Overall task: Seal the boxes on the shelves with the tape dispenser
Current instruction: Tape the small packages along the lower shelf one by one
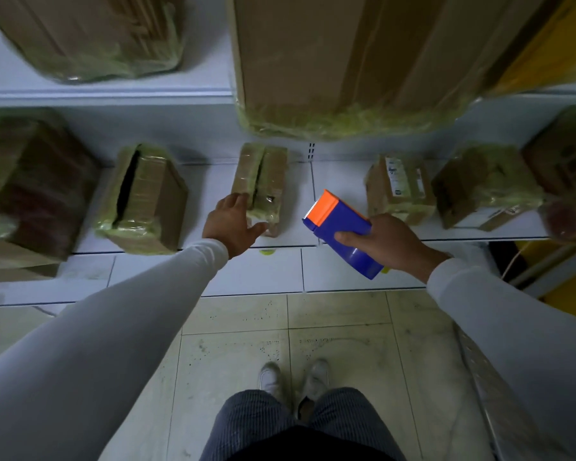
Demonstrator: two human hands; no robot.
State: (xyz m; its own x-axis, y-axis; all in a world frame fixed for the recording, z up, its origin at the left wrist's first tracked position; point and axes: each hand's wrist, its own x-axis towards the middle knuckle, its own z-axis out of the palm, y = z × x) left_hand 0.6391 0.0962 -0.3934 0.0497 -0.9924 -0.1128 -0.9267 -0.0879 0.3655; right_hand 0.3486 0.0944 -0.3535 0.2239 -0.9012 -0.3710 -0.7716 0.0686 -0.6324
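A small cardboard box (pixel 260 186), wrapped in glossy yellowish tape and showing a dark slit along its top seam, is seen at the centre of the frame on the white lower shelf (pixel 210 271). Its near left corner is touched by the left hand (pixel 231 224), whose fingers are spread and nearly straight against the side, with the thumb reaching toward the front face. Just right of centre, the tape dispenser (pixel 341 232) is gripped by the right hand (pixel 384 242), fingers curled round its blue body; its orange head with a serrated edge is tilted toward the upper left, held apart from the box. An open-seamed box (pixel 143 201) is seen at centre left, and 2 more taped boxes (pixel 401 188) (pixel 486 184) at centre right. A large wrapped carton (pixel 346 61) overhangs from the upper shelf. Tiled floor (pixel 346 327) fills the lower frame.
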